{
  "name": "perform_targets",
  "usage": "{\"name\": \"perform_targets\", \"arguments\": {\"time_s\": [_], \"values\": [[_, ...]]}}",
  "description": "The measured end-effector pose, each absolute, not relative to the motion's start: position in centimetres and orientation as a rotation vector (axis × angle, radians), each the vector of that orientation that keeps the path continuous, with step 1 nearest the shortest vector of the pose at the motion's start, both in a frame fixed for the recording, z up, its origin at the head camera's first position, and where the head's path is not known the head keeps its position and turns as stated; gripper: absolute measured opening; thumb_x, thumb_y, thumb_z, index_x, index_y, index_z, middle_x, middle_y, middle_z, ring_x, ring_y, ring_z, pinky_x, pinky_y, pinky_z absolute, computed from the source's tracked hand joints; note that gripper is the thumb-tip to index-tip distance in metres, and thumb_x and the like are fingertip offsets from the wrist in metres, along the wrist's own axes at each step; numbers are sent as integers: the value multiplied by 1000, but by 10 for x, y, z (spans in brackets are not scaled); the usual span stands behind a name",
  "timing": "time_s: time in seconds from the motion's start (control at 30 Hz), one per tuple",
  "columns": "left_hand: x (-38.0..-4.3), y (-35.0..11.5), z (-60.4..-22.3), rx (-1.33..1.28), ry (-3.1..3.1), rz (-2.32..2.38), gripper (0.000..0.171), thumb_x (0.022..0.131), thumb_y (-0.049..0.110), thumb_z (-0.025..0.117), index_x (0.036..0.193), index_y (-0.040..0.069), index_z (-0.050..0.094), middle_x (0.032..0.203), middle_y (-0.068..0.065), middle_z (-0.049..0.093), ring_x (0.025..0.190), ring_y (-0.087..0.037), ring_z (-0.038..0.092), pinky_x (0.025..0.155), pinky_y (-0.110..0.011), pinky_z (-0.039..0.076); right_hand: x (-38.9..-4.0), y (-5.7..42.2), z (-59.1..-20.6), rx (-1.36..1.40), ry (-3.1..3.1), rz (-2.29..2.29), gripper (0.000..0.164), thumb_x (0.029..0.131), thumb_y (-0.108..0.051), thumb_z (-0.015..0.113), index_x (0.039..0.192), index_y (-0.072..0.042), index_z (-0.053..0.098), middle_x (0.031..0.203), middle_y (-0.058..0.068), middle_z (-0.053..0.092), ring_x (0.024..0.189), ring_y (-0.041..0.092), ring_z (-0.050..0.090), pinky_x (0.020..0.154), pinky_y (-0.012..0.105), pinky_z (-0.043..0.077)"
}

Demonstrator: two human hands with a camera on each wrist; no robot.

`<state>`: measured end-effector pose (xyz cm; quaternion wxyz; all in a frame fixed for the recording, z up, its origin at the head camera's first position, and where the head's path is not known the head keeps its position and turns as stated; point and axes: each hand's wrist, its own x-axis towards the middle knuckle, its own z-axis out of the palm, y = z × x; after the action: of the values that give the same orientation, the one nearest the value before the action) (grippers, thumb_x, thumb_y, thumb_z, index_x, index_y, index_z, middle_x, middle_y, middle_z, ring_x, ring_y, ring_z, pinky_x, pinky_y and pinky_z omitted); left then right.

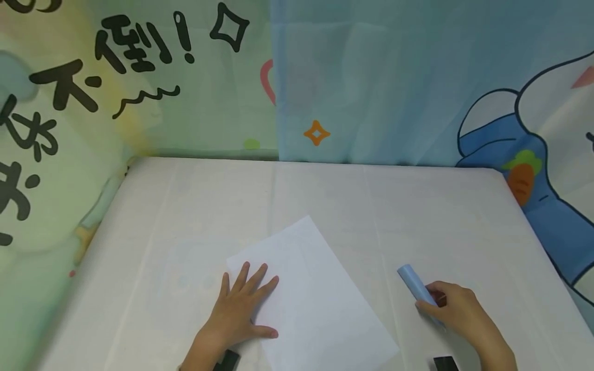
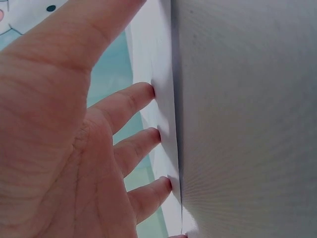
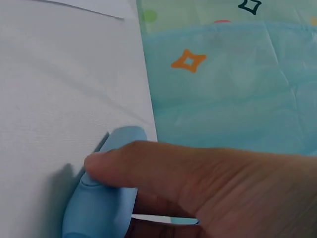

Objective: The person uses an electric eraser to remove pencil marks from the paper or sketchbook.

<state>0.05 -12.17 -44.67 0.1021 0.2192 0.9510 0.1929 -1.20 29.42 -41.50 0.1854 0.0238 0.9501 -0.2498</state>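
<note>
A white sheet of paper (image 1: 320, 299) lies turned at an angle on the white-covered table. My left hand (image 1: 238, 312) rests on its left side with the fingers spread. In the left wrist view the fingertips (image 2: 148, 90) touch the paper near its edge. To the right of the sheet, my right hand (image 1: 457, 309) grips a long light blue object (image 1: 413, 281), shaped like a small stapler. Up close in the right wrist view, the thumb (image 3: 114, 168) presses on top of the blue object (image 3: 94, 213); its underside is mostly hidden.
The white tablecloth (image 1: 185, 206) covers the table up to the printed backdrop (image 1: 362, 77). Near the front edge, part of a black object (image 1: 227, 359) shows by the left wrist, and another black piece (image 1: 445, 363) by the right wrist.
</note>
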Motion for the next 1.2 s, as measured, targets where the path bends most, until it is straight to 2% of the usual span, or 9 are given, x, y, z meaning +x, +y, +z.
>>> {"name": "perform_targets", "arguments": {"time_s": [0.17, 0.27, 0.33, 0.43, 0.57, 0.67, 0.8, 1.03, 1.2], "values": [[0, -122, -447, 652, 2803, 577, 97, 66, 57, 81, 147, 20, 44, 158, -9, 32, 146, -44, 18, 107, -73, 15, -14, 293, -414, 97, 2653, -771, 56, 90, -25, 71, 120, 19, 54, 103, 30, 66, 88, 36, 67, 69, 43, 57], [0, -122, -446, 651, 2797, 584, 98, 66, 57, 81, 148, 20, 44, 158, -9, 31, 146, -44, 18, 107, -73, 15, -13, 290, -414, 130, 2640, -878, 57, 93, -27, 67, 122, 19, 52, 109, 32, 65, 92, 36, 68, 72, 42, 57], [1, -122, -446, 649, 2797, 590, 98, 65, 57, 81, 148, 21, 43, 158, -9, 31, 146, -44, 18, 107, -74, 15, -13, 287, -414, 157, 2626, -957, 57, 94, -29, 66, 123, 19, 52, 108, 28, 67, 91, 30, 68, 73, 37, 57], [0, -123, -446, 647, 2800, 597, 98, 66, 56, 81, 148, 21, 43, 158, -9, 31, 146, -44, 18, 107, -74, 15, -15, 282, -414, 187, 2573, -1117, 54, 95, -27, 65, 123, 17, 52, 102, 17, 70, 87, 16, 68, 73, 27, 56], [-1, -123, -450, 647, 2804, 587, 97, 66, 58, 81, 148, 21, 43, 159, -8, 30, 146, -44, 17, 107, -73, 15, -17, 274, -417, 138, 2405, -1526, 43, 97, -14, 61, 124, 16, 45, 101, 5, 74, 87, 4, 69, 75, 19, 55], [-2, -123, -452, 651, 2804, 577, 98, 66, 59, 80, 148, 22, 43, 159, -8, 30, 146, -44, 17, 107, -73, 15, -19, 266, -421, 36, 2185, -1897, 33, 98, -2, 56, 124, 11, 42, 104, 2, 74, 95, 8, 70, 80, 21, 56], [-2, -123, -451, 657, 2798, 574, 98, 66, 59, 80, 149, 22, 43, 159, -9, 30, 146, -43, 17, 108, -73, 14, -24, 257, -425, -76, 1924, -2202, 22, 99, 5, 48, 121, 3, 48, 109, 7, 73, 102, 17, 70, 85, 27, 55], [-3, -124, -447, 650, 2795, 575, 98, 66, 58, 80, 149, 22, 42, 159, -8, 30, 146, -43, 17, 108, -73, 14, -35, 241, -423, 34, 1859, -2305, 24, 99, 2, 50, 120, 3, 39, 105, 7, 74, 98, 20, 71, 83, 29, 56], [-3, -125, -446, 641, 2793, 561, 98, 67, 58, 79, 150, 23, 41, 159, -8, 29, 147, -42, 16, 109, -72, 13, -39, 234, -423, -62, 1829, -2347, 26, 96, 9, 50, 119, 3, 39, 106, 8, 74, 100, 21, 71, 84, 31, 56]]}}
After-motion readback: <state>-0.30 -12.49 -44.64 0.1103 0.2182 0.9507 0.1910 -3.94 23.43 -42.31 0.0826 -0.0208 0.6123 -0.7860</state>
